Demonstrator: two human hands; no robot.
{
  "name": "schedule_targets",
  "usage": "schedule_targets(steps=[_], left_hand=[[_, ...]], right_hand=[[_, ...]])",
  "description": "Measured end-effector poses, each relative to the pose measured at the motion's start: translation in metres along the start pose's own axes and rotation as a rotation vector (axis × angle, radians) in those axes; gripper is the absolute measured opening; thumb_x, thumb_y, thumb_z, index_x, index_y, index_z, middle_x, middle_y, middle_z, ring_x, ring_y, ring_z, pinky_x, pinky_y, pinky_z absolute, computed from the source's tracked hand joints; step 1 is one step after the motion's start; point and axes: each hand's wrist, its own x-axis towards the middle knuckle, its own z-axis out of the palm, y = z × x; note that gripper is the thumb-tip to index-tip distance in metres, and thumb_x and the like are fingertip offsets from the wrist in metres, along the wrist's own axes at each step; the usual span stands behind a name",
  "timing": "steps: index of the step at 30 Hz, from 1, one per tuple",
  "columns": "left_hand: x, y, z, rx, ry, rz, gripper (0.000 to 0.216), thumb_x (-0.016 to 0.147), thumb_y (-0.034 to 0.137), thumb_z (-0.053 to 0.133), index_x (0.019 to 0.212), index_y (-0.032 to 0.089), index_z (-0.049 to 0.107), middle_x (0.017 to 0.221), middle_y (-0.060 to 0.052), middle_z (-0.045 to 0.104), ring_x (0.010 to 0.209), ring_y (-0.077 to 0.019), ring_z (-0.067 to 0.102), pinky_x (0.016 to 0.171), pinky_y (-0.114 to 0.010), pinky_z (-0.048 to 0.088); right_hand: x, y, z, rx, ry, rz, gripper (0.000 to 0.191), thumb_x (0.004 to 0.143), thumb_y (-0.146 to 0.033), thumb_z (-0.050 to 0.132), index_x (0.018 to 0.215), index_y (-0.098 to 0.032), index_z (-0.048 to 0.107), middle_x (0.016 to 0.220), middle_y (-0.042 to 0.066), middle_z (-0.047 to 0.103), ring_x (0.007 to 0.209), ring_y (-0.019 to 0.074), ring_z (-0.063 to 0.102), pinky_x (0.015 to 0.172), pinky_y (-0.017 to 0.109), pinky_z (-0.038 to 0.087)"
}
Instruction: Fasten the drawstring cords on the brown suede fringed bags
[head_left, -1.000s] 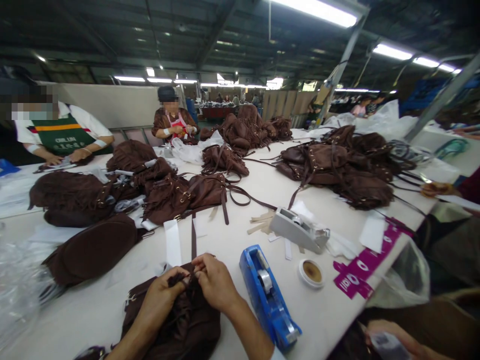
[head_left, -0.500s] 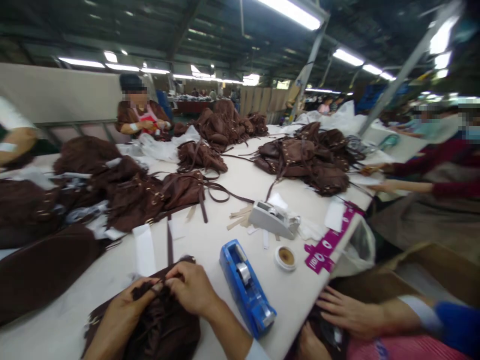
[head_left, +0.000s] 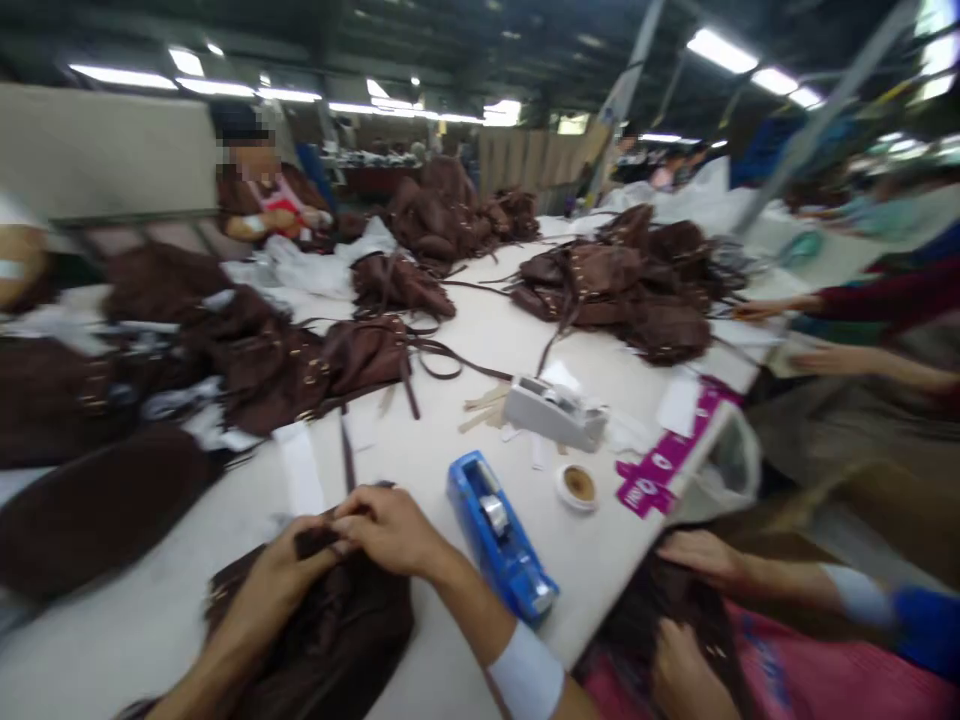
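A dark brown handbag (head_left: 352, 630) lies on the white table in front of me, with a strap running away from it. My left hand (head_left: 289, 565) is closed on a gathered dark piece at the bag's upper edge. Touching it, my right hand (head_left: 390, 525) pinches the same edge between thumb and fingers. Exactly which small part the fingertips grip is hidden. Just right of my right forearm stands a blue tape dispenser (head_left: 502, 540). A white strip (head_left: 300, 465) lies beyond my left hand.
A grey tape dispenser (head_left: 555, 410), a tape roll (head_left: 577, 487) and purple printed card (head_left: 660, 462) lie to the right. Brown bags are heaped at left (head_left: 262, 370) and at back (head_left: 615, 285). At right, a co-worker's hands (head_left: 697, 560) hold dark material by the table edge.
The view has shifted slightly, and my hands have drawn closer together at the bag's edge. My right forearm shows more of its white cuff. The neighbouring co-worker's hands have moved apart.
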Motion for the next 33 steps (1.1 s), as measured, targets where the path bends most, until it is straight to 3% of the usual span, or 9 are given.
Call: schedule_targets(steps=[5, 8, 11, 15, 18, 21, 25, 27, 33], left_hand=[[-0.011, 0.009, -0.005, -0.145, -0.074, 0.016, 0.03, 0.066, 0.042, 0.077, 0.083, 0.017, 0.07, 0.086, -0.004, 0.074, 0.091, -0.0266, 0.066, 0.081, -0.032, 0.049], [-0.01, 0.007, -0.005, -0.137, -0.027, -0.023, 0.027, 0.074, 0.041, 0.073, 0.09, 0.019, 0.073, 0.086, -0.002, 0.074, 0.087, -0.0224, 0.066, 0.079, -0.029, 0.048], [-0.011, 0.003, -0.009, -0.126, -0.016, -0.058, 0.031, 0.076, 0.045, 0.072, 0.096, 0.021, 0.074, 0.085, 0.0, 0.074, 0.082, -0.0209, 0.066, 0.075, -0.028, 0.048], [-0.009, 0.001, -0.01, -0.126, -0.025, -0.03, 0.035, 0.073, 0.048, 0.073, 0.097, 0.022, 0.074, 0.087, 0.0, 0.074, 0.086, -0.0228, 0.066, 0.077, -0.028, 0.049], [-0.006, 0.003, -0.009, -0.083, -0.01, -0.014, 0.034, 0.069, 0.048, 0.075, 0.092, 0.022, 0.074, 0.085, 0.0, 0.073, 0.087, -0.0242, 0.065, 0.078, -0.029, 0.049], [-0.007, 0.006, -0.01, -0.028, -0.027, -0.015, 0.029, 0.072, 0.048, 0.072, 0.083, 0.021, 0.071, 0.081, 0.0, 0.07, 0.084, -0.0235, 0.063, 0.075, -0.028, 0.048], [-0.014, 0.009, -0.01, -0.024, -0.133, -0.02, 0.026, 0.072, 0.045, 0.073, 0.077, 0.021, 0.067, 0.075, 0.002, 0.066, 0.074, -0.0199, 0.06, 0.068, -0.025, 0.045], [-0.015, 0.01, -0.008, -0.056, -0.121, -0.039, 0.028, 0.07, 0.046, 0.074, 0.08, 0.021, 0.069, 0.076, 0.002, 0.067, 0.075, -0.0208, 0.061, 0.068, -0.026, 0.046], [-0.006, 0.011, -0.008, -0.037, 0.024, -0.049, 0.036, 0.07, 0.051, 0.072, 0.084, 0.019, 0.068, 0.079, -0.001, 0.071, 0.082, -0.0248, 0.064, 0.075, -0.031, 0.049]], right_hand=[[0.014, -0.011, -0.008, 0.286, -0.134, -0.057, 0.011, 0.082, -0.027, 0.062, 0.09, -0.02, 0.067, 0.067, -0.004, 0.061, 0.06, 0.0101, 0.056, 0.06, 0.021, 0.044], [0.017, -0.002, -0.01, 0.452, 0.108, 0.006, 0.019, 0.084, -0.03, 0.06, 0.098, -0.018, 0.063, 0.073, -0.002, 0.064, 0.061, 0.0109, 0.058, 0.063, 0.024, 0.048], [0.01, 0.016, -0.012, 0.312, 0.273, 0.044, 0.024, 0.085, -0.03, 0.058, 0.104, -0.018, 0.064, 0.081, 0.001, 0.067, 0.067, 0.0128, 0.061, 0.065, 0.026, 0.05], [-0.002, 0.027, -0.009, 0.208, 0.013, 0.006, 0.03, 0.082, -0.025, 0.062, 0.112, -0.022, 0.069, 0.101, 0.002, 0.072, 0.087, 0.0154, 0.065, 0.078, 0.027, 0.05], [-0.005, 0.023, -0.006, 0.157, -0.036, -0.017, 0.021, 0.083, -0.024, 0.062, 0.101, -0.022, 0.072, 0.09, -0.001, 0.073, 0.081, 0.0141, 0.065, 0.072, 0.024, 0.047], [-0.001, 0.021, -0.006, -0.024, 0.077, -0.029, 0.01, 0.083, -0.022, 0.062, 0.087, -0.021, 0.071, 0.077, -0.002, 0.069, 0.072, 0.0129, 0.062, 0.066, 0.023, 0.043], [0.009, 0.032, -0.005, -0.228, 0.304, -0.026, 0.012, 0.085, -0.016, 0.057, 0.084, -0.02, 0.068, 0.084, 0.001, 0.069, 0.082, 0.0148, 0.062, 0.078, 0.026, 0.044], [0.012, 0.038, -0.003, -0.106, 0.321, 0.047, 0.01, 0.084, -0.017, 0.058, 0.083, -0.02, 0.068, 0.078, 0.001, 0.067, 0.076, 0.0143, 0.061, 0.074, 0.026, 0.045], [0.011, 0.042, 0.006, 0.557, 0.084, 0.188, 0.026, 0.075, -0.038, 0.067, 0.088, -0.015, 0.069, 0.068, -0.002, 0.062, 0.054, 0.0092, 0.055, 0.053, 0.022, 0.046]])
